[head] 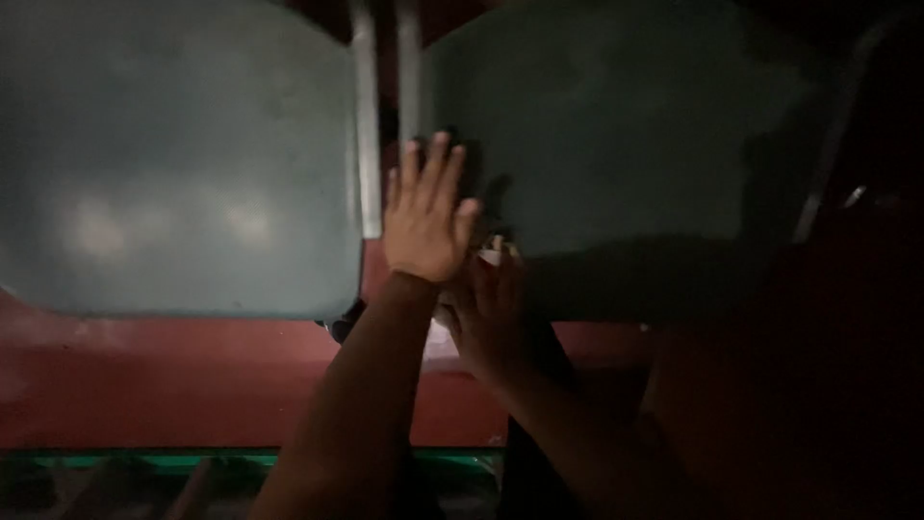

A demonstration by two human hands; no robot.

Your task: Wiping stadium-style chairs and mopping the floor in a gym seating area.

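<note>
1. Lower centre of the frame: the right hand (pixel 486 313) is curled, pinching a small pale thing (pixel 493 253) — too dim to tell what it is — at the near edge of the right-hand chair seat (pixel 635 144).
2. Just above and left, touching it: the left hand (pixel 426 217) — fingers spread, palm flat — pressed on that seat's left edge.
3. Further left, past the metal bars (pixel 366 116), a second seat (pixel 173 154).
</note>
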